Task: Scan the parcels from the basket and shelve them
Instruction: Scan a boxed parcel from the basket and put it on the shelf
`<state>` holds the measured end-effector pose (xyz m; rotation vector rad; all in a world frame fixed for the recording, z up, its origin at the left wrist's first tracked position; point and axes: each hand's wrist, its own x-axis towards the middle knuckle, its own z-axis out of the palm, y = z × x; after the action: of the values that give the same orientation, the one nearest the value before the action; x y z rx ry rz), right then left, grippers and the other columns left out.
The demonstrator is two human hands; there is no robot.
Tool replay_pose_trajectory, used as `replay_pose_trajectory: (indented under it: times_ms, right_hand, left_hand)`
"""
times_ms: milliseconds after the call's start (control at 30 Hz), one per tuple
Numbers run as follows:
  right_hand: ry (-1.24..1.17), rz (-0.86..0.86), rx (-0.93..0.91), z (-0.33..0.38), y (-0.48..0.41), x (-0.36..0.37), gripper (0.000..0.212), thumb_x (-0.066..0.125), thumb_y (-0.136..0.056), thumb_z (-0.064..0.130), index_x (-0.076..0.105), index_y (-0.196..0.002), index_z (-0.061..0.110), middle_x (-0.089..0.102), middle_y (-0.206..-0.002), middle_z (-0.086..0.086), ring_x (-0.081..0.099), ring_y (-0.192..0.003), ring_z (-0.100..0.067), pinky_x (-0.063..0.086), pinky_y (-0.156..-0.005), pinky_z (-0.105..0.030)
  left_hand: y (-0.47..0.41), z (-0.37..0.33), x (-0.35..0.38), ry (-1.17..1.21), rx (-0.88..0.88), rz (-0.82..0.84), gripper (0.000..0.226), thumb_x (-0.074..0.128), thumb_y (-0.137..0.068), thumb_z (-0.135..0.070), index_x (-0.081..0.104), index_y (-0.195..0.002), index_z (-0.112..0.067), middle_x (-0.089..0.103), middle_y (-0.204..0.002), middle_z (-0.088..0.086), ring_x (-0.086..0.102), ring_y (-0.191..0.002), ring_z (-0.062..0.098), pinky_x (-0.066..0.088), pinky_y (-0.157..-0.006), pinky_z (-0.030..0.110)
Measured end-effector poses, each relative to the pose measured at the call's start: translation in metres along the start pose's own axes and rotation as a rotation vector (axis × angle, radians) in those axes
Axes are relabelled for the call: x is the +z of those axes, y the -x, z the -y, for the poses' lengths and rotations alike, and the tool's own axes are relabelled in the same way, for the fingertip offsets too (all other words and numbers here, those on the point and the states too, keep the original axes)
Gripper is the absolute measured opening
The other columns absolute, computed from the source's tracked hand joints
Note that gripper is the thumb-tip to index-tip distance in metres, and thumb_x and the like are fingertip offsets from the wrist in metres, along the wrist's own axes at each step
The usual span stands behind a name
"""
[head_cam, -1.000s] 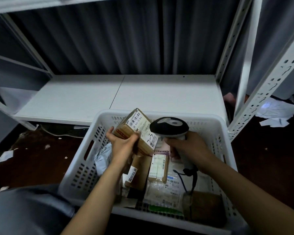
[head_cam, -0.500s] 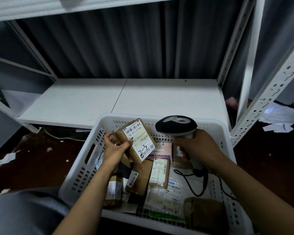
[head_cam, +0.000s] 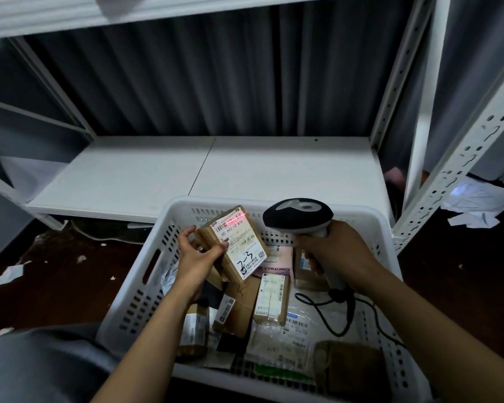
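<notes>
Head view: behind the white basket (head_cam: 141, 298), a white shelf board (head_cam: 204, 170) against a grey pleated backdrop (head_cam: 216, 77). Right of the basket, a perforated upright (head_cam: 460, 158) and crumpled paper (head_cam: 474, 202) on the dark floor. Inside the basket, labelled brown boxes (head_cam: 271, 298), a pink packet (head_cam: 281, 257), a flat mailer (head_cam: 282, 341) and a looped cable (head_cam: 342, 315). Above the basket's far left corner, left hand (head_cam: 197, 258) clasping a brown parcel (head_cam: 239, 245), label up, red scan line (head_cam: 239, 215) across its top barcode. Just beside, right hand (head_cam: 338, 254) clenched round the scanner (head_cam: 297, 215) handle.
</notes>
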<state>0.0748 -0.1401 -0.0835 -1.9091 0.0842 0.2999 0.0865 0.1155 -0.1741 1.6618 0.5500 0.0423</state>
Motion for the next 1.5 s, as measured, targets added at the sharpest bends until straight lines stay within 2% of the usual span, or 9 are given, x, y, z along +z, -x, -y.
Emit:
replay_pose_trajectory:
  times_ms: [333, 567, 700, 967, 1100, 1233, 1333, 1400, 1500]
  right_hand:
    - [-0.061, -0.025, -0.037, 0.023, 0.007, 0.015, 0.027, 0.067, -0.087, 0.017, 0.061, -0.061, 0.01, 0.063, -0.049, -0.004, 0.058, -0.043, -0.009, 0.046, -0.046, -0.016]
    - [-0.411, -0.091, -0.012, 0.061, 0.034, 0.059, 0.012, 0.068, -0.088, 0.005, 0.07, -0.099, 0.0, 0.074, -0.079, -0.017, 0.07, -0.065, -0.018, 0.056, -0.057, -0.026]
    - [-0.341, -0.145, -0.119, 0.099, 0.042, 0.079, 0.015, 0.073, -0.085, 0.017, 0.07, -0.1, 0.014, 0.076, -0.088, -0.003, 0.071, -0.081, -0.018, 0.058, -0.073, -0.034]
    - [-0.327, -0.179, -0.298, 0.189, 0.031, 0.098, 0.017, 0.077, -0.081, 0.018, 0.073, -0.097, 0.018, 0.077, -0.091, 0.002, 0.072, -0.091, -0.019, 0.057, -0.089, -0.042]
    - [-0.401, -0.127, -0.377, 0.235, 0.025, 0.115, 0.018, 0.073, -0.084, 0.011, 0.07, -0.102, 0.013, 0.075, -0.096, -0.001, 0.071, -0.087, -0.015, 0.057, -0.07, -0.022]
    - [-0.383, -0.127, -0.449, 0.278, 0.019, 0.135, 0.02, 0.074, -0.084, 0.012, 0.071, -0.103, 0.013, 0.074, -0.099, -0.001, 0.068, -0.088, -0.012, 0.055, -0.074, -0.023]
    - [-0.347, -0.086, -0.475, 0.307, 0.015, 0.151, 0.018, 0.072, -0.085, 0.009, 0.07, -0.103, 0.012, 0.072, -0.092, 0.001, 0.066, -0.081, -0.01, 0.052, -0.057, -0.014]
    - [-0.31, -0.068, -0.464, 0.325, 0.008, 0.163, 0.016, 0.073, -0.084, 0.011, 0.07, -0.1, 0.013, 0.073, -0.093, -0.002, 0.068, -0.082, -0.016, 0.057, -0.062, -0.023]
    - [-0.216, -0.104, -0.449, 0.346, -0.004, 0.177, 0.025, 0.077, -0.08, 0.018, 0.07, -0.102, 0.007, 0.075, -0.091, -0.009, 0.072, -0.081, -0.025, 0.061, -0.077, -0.044]
  left_hand:
    - [0.022, -0.029, -0.017, 0.286, 0.031, 0.002, 0.034, 0.068, -0.086, -0.018, 0.05, -0.113, -0.029, 0.065, -0.118, 0.007, 0.064, -0.105, 0.022, 0.055, -0.08, 0.036]
    - [0.049, -0.081, -0.044, 0.502, 0.036, -0.011, 0.064, 0.073, -0.075, -0.031, 0.04, -0.127, -0.016, 0.061, -0.119, 0.01, 0.062, -0.108, 0.025, 0.055, -0.082, 0.04]
    - [0.059, -0.119, -0.065, 0.492, 0.066, 0.029, 0.031, 0.067, -0.086, -0.03, 0.045, -0.107, -0.022, 0.06, -0.113, 0.011, 0.061, -0.104, 0.024, 0.055, -0.078, 0.037]
    - [0.054, -0.185, -0.147, 0.243, 0.216, 0.105, 0.048, 0.053, -0.09, -0.052, 0.053, -0.118, -0.013, 0.064, -0.115, 0.007, 0.063, -0.101, 0.019, 0.055, -0.084, 0.038]
    - [0.056, -0.22, -0.193, 0.095, 0.356, 0.12, 0.04, 0.055, -0.094, -0.04, 0.041, -0.126, -0.019, 0.052, -0.127, 0.0, 0.056, -0.093, 0.009, 0.055, -0.074, 0.029]
    - [0.047, -0.246, -0.244, -0.06, 0.463, 0.229, 0.081, 0.073, -0.083, -0.031, 0.02, -0.144, -0.042, 0.045, -0.131, -0.012, 0.057, -0.109, 0.008, 0.055, -0.077, 0.026]
    - [0.037, -0.258, -0.273, -0.191, 0.483, 0.184, 0.083, 0.082, -0.071, -0.031, 0.032, -0.136, -0.045, 0.05, -0.129, -0.009, 0.058, -0.112, 0.011, 0.051, -0.09, 0.026]
    - [0.029, -0.265, -0.291, -0.244, 0.496, 0.093, 0.067, 0.082, -0.067, -0.036, 0.045, -0.123, -0.039, 0.054, -0.127, -0.005, 0.055, -0.109, 0.006, 0.047, -0.088, 0.02]
    - [0.015, -0.274, -0.312, -0.234, 0.514, -0.068, 0.086, 0.082, -0.051, -0.052, 0.05, -0.127, -0.029, 0.055, -0.126, -0.004, 0.056, -0.11, 0.008, 0.048, -0.092, 0.025]
